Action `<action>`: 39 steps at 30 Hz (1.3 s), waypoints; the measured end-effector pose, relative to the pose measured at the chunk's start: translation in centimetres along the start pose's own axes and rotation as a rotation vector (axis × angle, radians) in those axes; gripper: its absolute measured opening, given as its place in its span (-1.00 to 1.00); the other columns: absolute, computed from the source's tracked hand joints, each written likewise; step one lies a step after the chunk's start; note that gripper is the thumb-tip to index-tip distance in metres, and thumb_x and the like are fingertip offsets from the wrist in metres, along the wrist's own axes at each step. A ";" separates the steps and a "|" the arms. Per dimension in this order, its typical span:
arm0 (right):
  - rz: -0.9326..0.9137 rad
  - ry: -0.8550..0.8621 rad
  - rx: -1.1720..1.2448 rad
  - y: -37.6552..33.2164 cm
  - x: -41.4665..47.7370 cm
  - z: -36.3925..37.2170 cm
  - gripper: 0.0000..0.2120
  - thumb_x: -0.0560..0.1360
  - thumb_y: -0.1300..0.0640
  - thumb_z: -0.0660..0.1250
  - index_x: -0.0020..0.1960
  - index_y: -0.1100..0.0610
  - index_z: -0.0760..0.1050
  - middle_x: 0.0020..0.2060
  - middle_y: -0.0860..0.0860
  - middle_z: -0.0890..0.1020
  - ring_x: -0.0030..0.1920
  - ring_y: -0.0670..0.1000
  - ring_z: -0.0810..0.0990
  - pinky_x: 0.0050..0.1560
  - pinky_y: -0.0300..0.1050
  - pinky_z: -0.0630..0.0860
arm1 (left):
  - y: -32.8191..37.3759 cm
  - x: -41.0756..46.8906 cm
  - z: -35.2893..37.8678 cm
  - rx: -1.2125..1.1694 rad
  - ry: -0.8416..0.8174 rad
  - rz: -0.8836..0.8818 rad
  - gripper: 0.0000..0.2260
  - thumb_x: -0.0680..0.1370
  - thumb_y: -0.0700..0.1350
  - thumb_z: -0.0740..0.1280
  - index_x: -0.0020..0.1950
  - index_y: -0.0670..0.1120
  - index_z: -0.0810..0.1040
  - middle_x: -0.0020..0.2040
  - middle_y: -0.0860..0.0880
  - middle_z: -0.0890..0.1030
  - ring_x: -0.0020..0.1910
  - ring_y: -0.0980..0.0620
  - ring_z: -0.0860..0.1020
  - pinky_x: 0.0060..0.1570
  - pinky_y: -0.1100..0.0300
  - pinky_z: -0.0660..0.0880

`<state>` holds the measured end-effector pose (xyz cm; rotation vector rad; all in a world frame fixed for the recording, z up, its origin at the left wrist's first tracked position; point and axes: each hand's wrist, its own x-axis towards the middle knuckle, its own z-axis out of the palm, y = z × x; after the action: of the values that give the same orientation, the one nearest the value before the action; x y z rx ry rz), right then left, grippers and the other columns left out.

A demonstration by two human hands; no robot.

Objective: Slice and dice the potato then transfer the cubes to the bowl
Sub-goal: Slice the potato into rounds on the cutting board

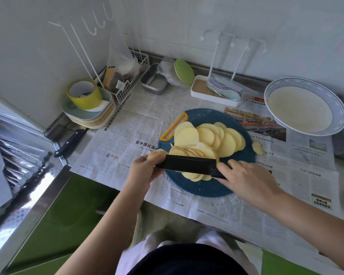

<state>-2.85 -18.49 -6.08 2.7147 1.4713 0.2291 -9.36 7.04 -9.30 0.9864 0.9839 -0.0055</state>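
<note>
Many thin round potato slices (205,139) lie fanned over a round blue cutting board (203,187) with a yellow handle. One slice (257,147) has slid off the board's right edge onto the newspaper. My right hand (248,179) grips the handle of a black cleaver (187,164), whose blade lies across the near slices. My left hand (143,169) holds a small potato end piece (156,154) at the blade's left tip. A wide white bowl (306,108) with a blue patterned rim stands at the far right, holding nothing.
Newspaper (127,139) covers the counter. A second knife (71,142) lies at the left edge. Stacked plates with a yellow-green cup (85,98), a wire basket (127,76), a metal tray (153,82) and a white rack (216,92) line the back wall.
</note>
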 end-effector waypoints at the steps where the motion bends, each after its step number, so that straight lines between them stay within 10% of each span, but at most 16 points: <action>1: 0.010 0.000 0.003 0.4 -0.4 0.0 -0.76 0.41 -0.01 0.44 -0.17 0.16 0.50 -0.50 0.00 0.42 -0.58 -0.02 0.39 -0.66 -0.20 0.21 | 0.4 0.3 -0.4 -0.007 0.003 0.002 -0.64 0.44 -0.25 0.48 0.17 -0.27 0.48 -0.04 -0.21 0.65 -0.23 0.00 0.67 -0.34 0.27 0.57; 6: 0.201 -0.016 0.096 2.6 -3.0 -0.4 -0.73 0.47 -0.06 0.31 -0.25 0.11 0.39 -0.55 -0.08 0.34 -0.61 -0.10 0.22 -0.63 -0.28 0.05 | 2.3 2.1 -1.5 0.196 0.015 0.131 -0.66 0.46 -0.29 0.45 0.21 -0.22 0.49 -0.12 -0.17 0.69 -0.18 -0.04 0.69 -0.20 0.19 0.61; 12: 0.659 0.019 0.430 3.2 -4.4 0.2 -0.72 0.55 -0.08 0.26 -0.18 0.12 0.43 -0.59 -0.06 0.38 -0.59 -0.08 0.39 -0.57 -0.23 0.21 | 1.0 1.6 1.3 0.765 -0.358 0.292 -0.66 0.38 -0.26 0.53 0.10 -0.13 0.53 0.04 -0.10 0.57 -0.11 0.01 0.64 -0.14 0.17 0.63; 18: 0.787 0.097 0.605 2.1 -4.3 0.7 -0.71 0.57 -0.06 0.27 -0.21 0.13 0.42 -0.54 0.05 0.44 -0.52 0.03 0.45 -0.51 -0.07 0.33 | -0.3 1.8 2.1 0.968 -0.171 0.556 -0.57 0.38 -0.09 0.54 0.21 -0.02 0.52 -0.04 0.05 0.53 -0.14 0.12 0.52 -0.26 0.43 0.41; 23: 0.841 0.104 0.676 0.9 -5.0 1.7 -0.65 0.55 -0.12 0.23 -0.29 0.09 0.36 -0.55 0.00 0.39 -0.54 0.00 0.41 -0.53 -0.20 0.27 | -1.6 2.1 1.5 0.977 -0.210 0.485 -0.45 0.31 0.24 0.47 0.26 0.28 0.43 0.19 -0.04 0.49 0.12 -0.05 0.54 0.08 -0.01 0.53; 33: 0.932 0.122 0.758 0.3 -6.2 2.1 -0.63 0.57 -0.04 0.25 -0.35 0.09 0.31 -0.57 -0.06 0.33 -0.57 -0.09 0.30 -0.53 -0.27 0.30 | -4.1 -0.2 3.8 1.015 -0.150 0.522 0.05 0.28 0.04 0.60 0.56 0.01 -0.02 0.46 -0.07 0.13 0.43 -0.09 0.22 0.36 -0.09 0.31; 39: 1.035 0.136 0.794 3.0 -7.6 2.0 -0.62 0.57 -0.05 0.26 -0.30 0.19 0.38 -0.53 0.01 0.38 -0.54 -0.03 0.35 -0.52 -0.25 0.29 | -2.9 -0.7 7.5 1.090 0.020 0.897 -0.25 0.39 0.07 0.51 0.48 -0.09 0.28 0.47 -0.16 0.23 0.46 -0.15 0.13 0.42 -0.11 0.16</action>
<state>-4.13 -26.43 -8.56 3.8957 -0.0692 -0.2119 -5.74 -0.21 -9.47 2.3711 0.4224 0.2369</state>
